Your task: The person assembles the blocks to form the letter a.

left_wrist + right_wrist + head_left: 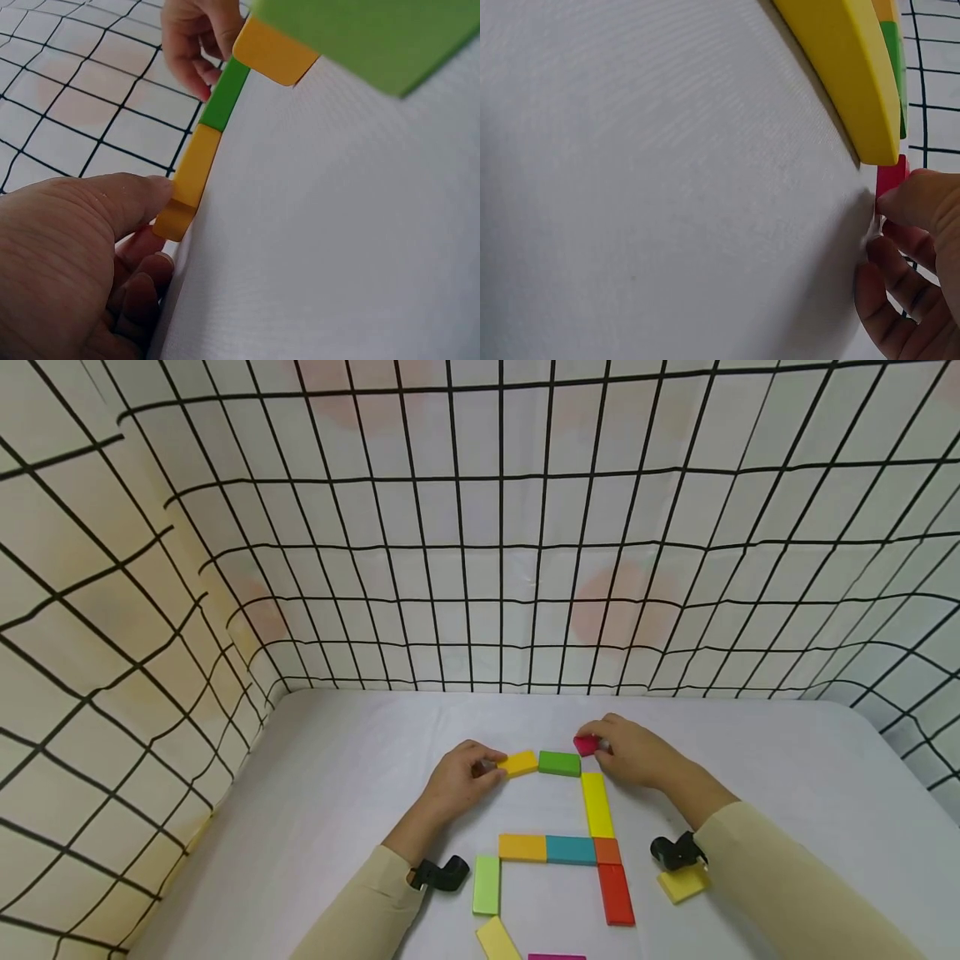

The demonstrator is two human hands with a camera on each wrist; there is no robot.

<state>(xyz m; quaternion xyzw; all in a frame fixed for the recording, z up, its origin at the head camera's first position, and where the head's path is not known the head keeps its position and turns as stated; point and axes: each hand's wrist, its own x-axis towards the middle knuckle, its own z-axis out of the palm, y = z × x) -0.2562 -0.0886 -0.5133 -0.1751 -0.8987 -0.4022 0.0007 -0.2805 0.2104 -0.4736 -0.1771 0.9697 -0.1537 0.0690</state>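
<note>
Right hand (pixel 633 756) pinches a pink block (pixel 586 745); left hand (pixel 457 782), fingers partly hidden from me, seemingly grips a yellow-orange block (pixel 521 764).

No legible txt, nos., labels or signs in any view (wrist cams incl.)

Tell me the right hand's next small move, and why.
Probably ease the pink block toward the corner by the green block and long yellow block: the right hand pinches it just beyond where those two blocks' ends come close.
</note>
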